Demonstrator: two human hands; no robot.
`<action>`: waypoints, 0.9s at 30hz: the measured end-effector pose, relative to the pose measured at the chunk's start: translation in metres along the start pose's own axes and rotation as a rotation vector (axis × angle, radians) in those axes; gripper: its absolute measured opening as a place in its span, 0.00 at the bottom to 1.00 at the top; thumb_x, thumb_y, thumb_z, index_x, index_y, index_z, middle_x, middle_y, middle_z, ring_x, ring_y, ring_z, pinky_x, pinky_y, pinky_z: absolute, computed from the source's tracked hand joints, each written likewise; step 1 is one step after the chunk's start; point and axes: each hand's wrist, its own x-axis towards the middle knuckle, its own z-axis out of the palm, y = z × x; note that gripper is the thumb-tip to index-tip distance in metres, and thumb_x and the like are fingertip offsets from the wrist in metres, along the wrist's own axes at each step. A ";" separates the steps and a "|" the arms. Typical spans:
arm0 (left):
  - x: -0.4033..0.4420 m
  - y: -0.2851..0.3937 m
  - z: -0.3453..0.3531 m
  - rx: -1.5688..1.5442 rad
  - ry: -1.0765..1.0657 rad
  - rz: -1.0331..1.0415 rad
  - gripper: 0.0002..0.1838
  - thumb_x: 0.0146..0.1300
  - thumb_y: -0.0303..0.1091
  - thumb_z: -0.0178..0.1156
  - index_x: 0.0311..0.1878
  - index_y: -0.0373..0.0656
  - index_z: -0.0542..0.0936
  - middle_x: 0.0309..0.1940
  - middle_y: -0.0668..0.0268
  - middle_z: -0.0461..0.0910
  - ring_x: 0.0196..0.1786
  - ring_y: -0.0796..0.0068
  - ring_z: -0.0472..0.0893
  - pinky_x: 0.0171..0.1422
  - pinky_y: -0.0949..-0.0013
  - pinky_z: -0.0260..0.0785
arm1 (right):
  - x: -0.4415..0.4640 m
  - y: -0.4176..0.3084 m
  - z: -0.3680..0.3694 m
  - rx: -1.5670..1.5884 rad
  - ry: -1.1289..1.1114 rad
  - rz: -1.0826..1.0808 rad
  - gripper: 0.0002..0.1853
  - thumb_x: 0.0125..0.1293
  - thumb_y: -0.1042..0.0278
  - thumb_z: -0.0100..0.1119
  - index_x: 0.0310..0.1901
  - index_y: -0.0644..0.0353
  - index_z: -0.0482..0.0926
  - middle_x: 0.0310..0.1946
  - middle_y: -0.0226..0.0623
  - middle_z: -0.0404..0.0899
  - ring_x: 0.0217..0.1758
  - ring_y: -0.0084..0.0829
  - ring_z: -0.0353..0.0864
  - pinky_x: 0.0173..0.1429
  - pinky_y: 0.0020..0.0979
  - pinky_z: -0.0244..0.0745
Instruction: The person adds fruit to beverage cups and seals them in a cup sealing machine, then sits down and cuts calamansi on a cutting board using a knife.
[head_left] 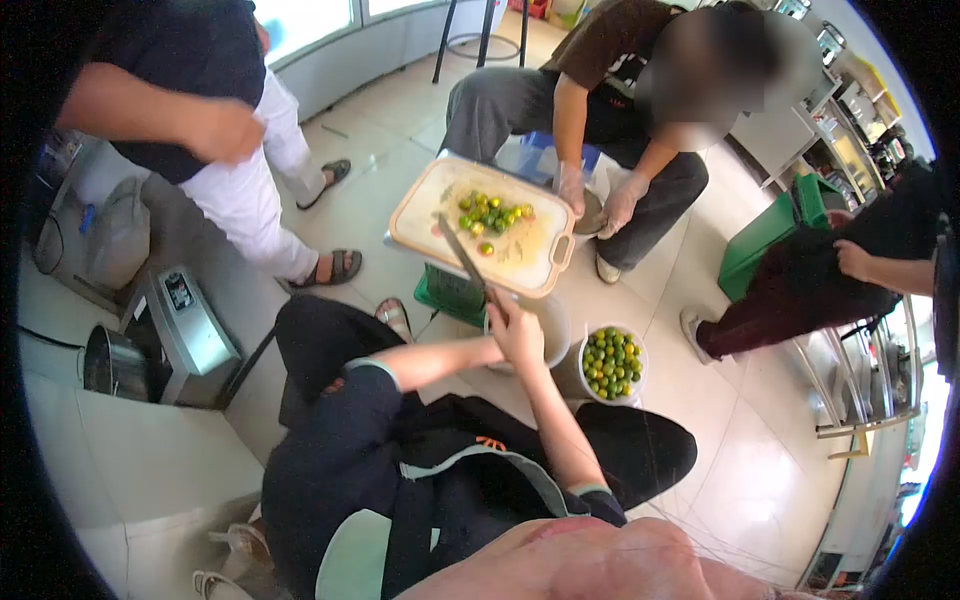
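Note:
My right hand (518, 333) is closed round the handle of a knife (462, 250), whose blade lies over the left part of a white cutting board (420, 215). Small green and yellow citrus fruits (490, 215) are grouped on the board, with one cut piece nearer the knife. Below the board, my left hand (492, 350) is beside a white bucket (552, 325); its fingers are mostly hidden behind my right hand and the bucket rim. A second tub to the right is full of green and yellow citrus (612, 362).
Across the board sits a person with gloved hands (620, 205) at a round dark object. Another person in white trousers (235, 205) stands at the left, and a third at the right near a green bin (755, 240). A pot (118, 362) stands lower left.

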 end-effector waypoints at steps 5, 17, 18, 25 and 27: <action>-0.080 0.039 -0.135 0.161 0.203 -0.094 0.15 0.46 0.34 0.71 0.39 0.45 0.82 0.37 0.59 0.81 0.44 0.53 0.80 0.48 0.55 0.71 | 0.015 0.009 -0.012 -0.060 0.030 0.110 0.19 0.64 0.56 0.58 0.57 0.45 0.78 0.31 0.52 0.82 0.36 0.51 0.82 0.40 0.46 0.76; -0.097 -0.064 -0.201 0.006 0.860 -0.251 0.11 0.54 0.28 0.66 0.42 0.45 0.85 0.27 0.61 0.82 0.29 0.66 0.83 0.34 0.66 0.74 | -0.005 -0.010 0.021 0.207 0.177 0.008 0.20 0.65 0.60 0.59 0.57 0.53 0.78 0.27 0.54 0.80 0.31 0.50 0.82 0.37 0.41 0.76; -0.096 -0.065 -0.199 -0.003 0.865 -0.274 0.10 0.54 0.29 0.66 0.41 0.45 0.85 0.26 0.60 0.81 0.29 0.64 0.83 0.34 0.66 0.73 | -0.005 -0.011 0.023 0.196 0.168 0.003 0.20 0.65 0.60 0.59 0.58 0.53 0.78 0.27 0.53 0.80 0.31 0.50 0.82 0.37 0.41 0.75; -0.095 -0.055 -0.198 0.040 0.998 -0.276 0.07 0.57 0.32 0.65 0.38 0.43 0.85 0.29 0.56 0.82 0.30 0.60 0.82 0.35 0.64 0.72 | -0.004 -0.021 0.023 0.139 0.111 0.040 0.19 0.66 0.60 0.57 0.58 0.52 0.77 0.26 0.52 0.80 0.29 0.50 0.81 0.35 0.42 0.75; -0.094 -0.062 -0.193 0.053 0.989 -0.295 0.08 0.59 0.34 0.64 0.40 0.42 0.85 0.31 0.55 0.83 0.31 0.61 0.83 0.36 0.65 0.72 | -0.004 -0.024 0.023 0.115 0.089 0.071 0.19 0.66 0.60 0.56 0.58 0.52 0.77 0.26 0.52 0.80 0.30 0.51 0.81 0.35 0.43 0.75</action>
